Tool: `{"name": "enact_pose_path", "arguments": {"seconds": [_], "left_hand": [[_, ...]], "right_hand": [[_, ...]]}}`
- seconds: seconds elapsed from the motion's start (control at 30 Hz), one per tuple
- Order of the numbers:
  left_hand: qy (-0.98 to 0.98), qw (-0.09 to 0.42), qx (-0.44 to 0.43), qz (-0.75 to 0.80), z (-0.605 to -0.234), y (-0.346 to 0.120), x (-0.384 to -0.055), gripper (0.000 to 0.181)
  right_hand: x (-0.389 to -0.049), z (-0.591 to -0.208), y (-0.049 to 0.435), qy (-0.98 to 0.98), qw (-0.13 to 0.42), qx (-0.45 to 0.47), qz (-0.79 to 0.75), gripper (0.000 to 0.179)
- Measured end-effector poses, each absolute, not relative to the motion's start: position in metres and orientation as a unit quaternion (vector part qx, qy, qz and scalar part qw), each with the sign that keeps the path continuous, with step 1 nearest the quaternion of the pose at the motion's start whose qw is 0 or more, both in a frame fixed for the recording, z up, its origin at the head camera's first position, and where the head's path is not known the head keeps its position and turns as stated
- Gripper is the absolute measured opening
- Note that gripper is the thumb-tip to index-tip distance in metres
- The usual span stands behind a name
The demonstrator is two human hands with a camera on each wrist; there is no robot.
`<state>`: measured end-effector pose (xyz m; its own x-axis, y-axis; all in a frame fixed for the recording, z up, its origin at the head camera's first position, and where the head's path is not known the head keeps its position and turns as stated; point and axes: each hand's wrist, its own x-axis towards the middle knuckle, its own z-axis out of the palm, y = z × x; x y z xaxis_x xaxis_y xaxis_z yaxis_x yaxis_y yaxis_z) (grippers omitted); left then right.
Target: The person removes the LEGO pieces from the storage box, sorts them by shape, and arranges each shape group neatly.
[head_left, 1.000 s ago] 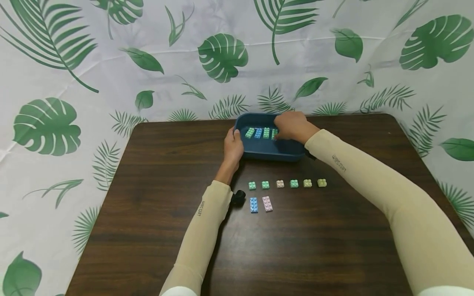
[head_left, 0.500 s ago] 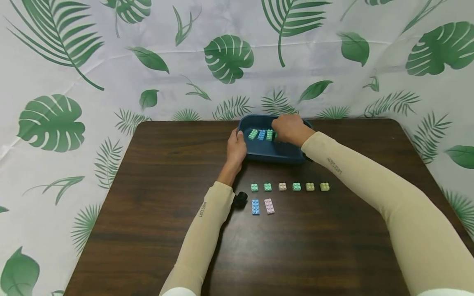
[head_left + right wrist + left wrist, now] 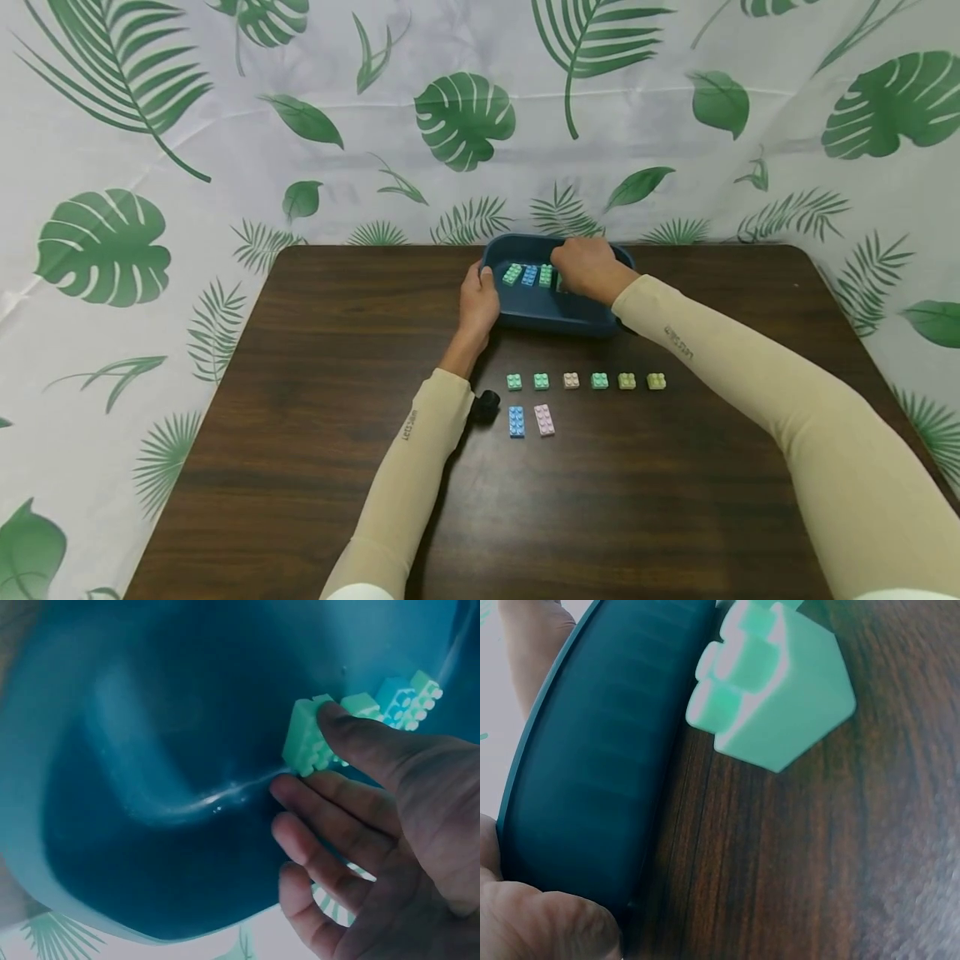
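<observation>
Your right hand (image 3: 588, 265) edges left, hiding more of the mint-green studded plastic brick (image 3: 301, 736) it pinches beside three green-and-blue bricks (image 3: 529, 275); your left hand (image 3: 478, 302) grips the dark-blue plastic tray (image 3: 551, 322) around them. That fourth piece looks nearly lined up.

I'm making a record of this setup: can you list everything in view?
Tray: one, dark blue, table's far edge
Tray bricks: four, three green, one blue, inside tray
Small bricks: six, three green, two yellow, one peach, row nearer tray
Long bricks: two, blue and pink, row nearer person
Table: one, dark brown, under tray
Backdrop: one, white with green leaves, behind table
Wrist device: one, black, at left wrist
Sleeves: two, beige, both arms
Left grip: one, on tray's left side
Right grip: one, pinching rightmost tray brick
</observation>
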<state>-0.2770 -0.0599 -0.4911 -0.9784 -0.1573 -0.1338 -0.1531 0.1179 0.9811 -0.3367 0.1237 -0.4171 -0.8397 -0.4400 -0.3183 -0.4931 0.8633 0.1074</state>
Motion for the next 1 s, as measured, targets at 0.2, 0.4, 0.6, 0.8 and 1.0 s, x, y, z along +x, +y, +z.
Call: {"name": "enact_pose_path", "arguments": {"seconds": [0.2,0.4,0.6,0.8,1.0], "left_hand": [[-0.751,0.002,0.106,-0.652,-0.49,-0.057,-0.276,0.051],[-0.75,-0.007,0.11,-0.652,-0.49,-0.056,-0.274,0.052],[-0.75,-0.015,0.098,-0.654,-0.488,-0.057,-0.276,0.054],[-0.749,-0.014,0.099,-0.655,-0.488,-0.057,-0.278,0.053],[-0.748,-0.01,0.101,-0.656,-0.488,-0.057,-0.277,0.053]], "right_hand": [[-0.333,-0.422,0.132,0.958,0.121,-0.251,0.071,0.02],[-0.333,-0.423,0.137,0.957,0.132,-0.247,0.076,0.017],[-0.328,-0.404,0.146,0.961,0.151,-0.224,0.065,0.022],[-0.308,-0.385,0.156,0.959,0.117,-0.249,0.076,0.041],[-0.281,-0.375,0.158,0.949,0.049,-0.299,0.085,0.062]]}}
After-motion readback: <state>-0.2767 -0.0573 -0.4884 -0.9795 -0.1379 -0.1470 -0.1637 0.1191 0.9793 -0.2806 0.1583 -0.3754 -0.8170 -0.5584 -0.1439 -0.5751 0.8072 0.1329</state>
